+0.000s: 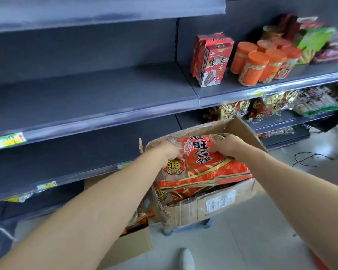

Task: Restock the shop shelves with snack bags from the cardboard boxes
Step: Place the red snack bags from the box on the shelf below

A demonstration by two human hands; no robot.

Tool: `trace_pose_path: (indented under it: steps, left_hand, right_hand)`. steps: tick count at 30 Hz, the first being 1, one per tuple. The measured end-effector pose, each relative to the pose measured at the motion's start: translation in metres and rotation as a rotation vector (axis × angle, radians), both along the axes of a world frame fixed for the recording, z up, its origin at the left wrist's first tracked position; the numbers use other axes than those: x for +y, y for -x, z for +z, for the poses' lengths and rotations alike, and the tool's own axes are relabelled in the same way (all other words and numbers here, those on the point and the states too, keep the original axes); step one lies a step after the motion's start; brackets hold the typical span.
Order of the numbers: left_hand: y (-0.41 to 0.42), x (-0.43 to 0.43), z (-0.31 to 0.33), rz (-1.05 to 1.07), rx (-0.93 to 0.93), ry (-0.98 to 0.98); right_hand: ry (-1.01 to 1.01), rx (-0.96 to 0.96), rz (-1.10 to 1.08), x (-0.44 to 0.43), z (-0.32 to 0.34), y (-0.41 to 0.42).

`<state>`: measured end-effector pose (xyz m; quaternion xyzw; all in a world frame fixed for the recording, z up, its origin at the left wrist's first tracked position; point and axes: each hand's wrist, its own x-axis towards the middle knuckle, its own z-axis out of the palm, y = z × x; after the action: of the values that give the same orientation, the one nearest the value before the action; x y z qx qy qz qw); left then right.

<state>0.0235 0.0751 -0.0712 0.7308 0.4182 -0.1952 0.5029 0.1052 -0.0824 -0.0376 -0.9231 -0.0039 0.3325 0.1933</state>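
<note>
Left hand [170, 151] and right hand [229, 146] clamped either side of the top snack bag [203, 166] in the cardboard box [213, 205], long axis running bodyward, grey shelf [86, 98] up-left, nearer the left.

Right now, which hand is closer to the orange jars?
Right. The right hand grips the snack bag below the orange jars; the left hand grips it further left.

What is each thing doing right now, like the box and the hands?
Cardboard box, open, flaps up, full.
Top snack bag, lying in the box, gripped at both sides.
Left hand, gripping the bag.
Right hand, gripping the bag.
Orange-lidded jars, standing on the shelf, lids on.
Red carton, standing upright.
</note>
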Motion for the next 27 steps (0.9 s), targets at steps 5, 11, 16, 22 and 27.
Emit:
trace_pose_path:
  steps: [5, 11, 16, 22, 27]
  left_hand:
    - [0.027, 0.028, 0.049, 0.025, -0.145, -0.03]
    - [0.095, 0.123, 0.094, 0.169, -0.308, -0.264]
    - [0.181, 0.221, 0.111, 0.426, -0.366, -0.347]
    - [0.274, 0.308, 0.128, 0.629, -0.309, -0.467]
    - [0.333, 0.349, 0.143, 0.721, -0.246, -0.539]
  right_hand:
    - [-0.009, -0.172, 0.031, 0.023, 0.06, 0.041]
    - [-0.225, -0.275, -0.026, 0.112, 0.093, 0.108]
    - [-0.333, -0.275, 0.088, 0.216, 0.098, 0.17]
    - [-0.338, -0.267, 0.376, 0.32, 0.109, 0.234]
    - [-0.452, -0.187, 0.528, 0.384, 0.113, 0.267]
